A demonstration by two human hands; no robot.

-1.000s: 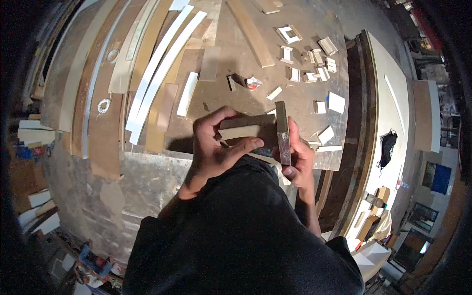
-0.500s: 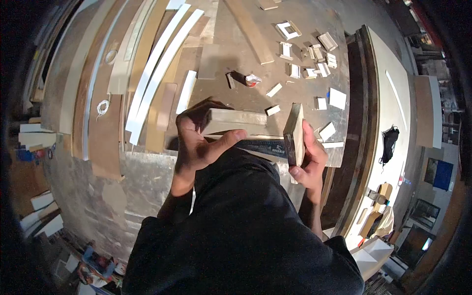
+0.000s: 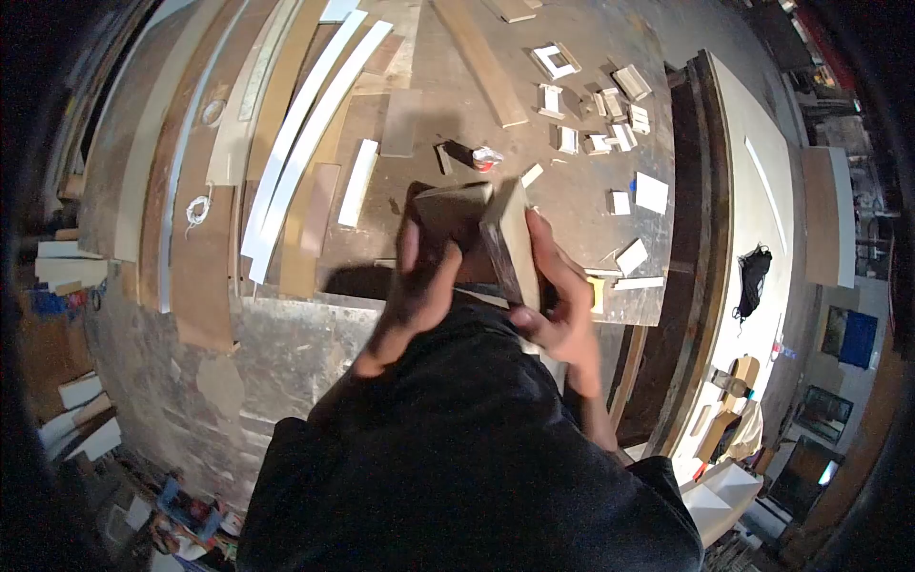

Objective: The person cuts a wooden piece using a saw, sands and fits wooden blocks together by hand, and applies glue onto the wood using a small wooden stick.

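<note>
My left hand (image 3: 419, 300) is closed around a wooden block (image 3: 452, 212), with its thumb pointing up along the near side. In my right hand (image 3: 564, 310) is a flat wooden piece (image 3: 515, 238), held tilted with the fingers behind it and the thumb at its lower edge. The two pieces are close together above the table's near edge, and I cannot tell whether they touch. Motion smears the left hand a little. Beyond them a small red and white item (image 3: 487, 158) stands on the table, and a small light block (image 3: 532, 175) lies nearby.
Long boards and white strips (image 3: 303, 143) cover the left of the brown table (image 3: 429, 71). Several small wooden assemblies (image 3: 598, 143) lie at the far right. A pale panel (image 3: 753, 191) with a black cloth or cord bundle (image 3: 756, 272) stands beyond a dark gap on the right.
Both hands have come together, bringing the flat piece left toward the block, which has turned. A dark strip with lettering between the hands is now hidden. A small yellow patch shows right of my right hand.
</note>
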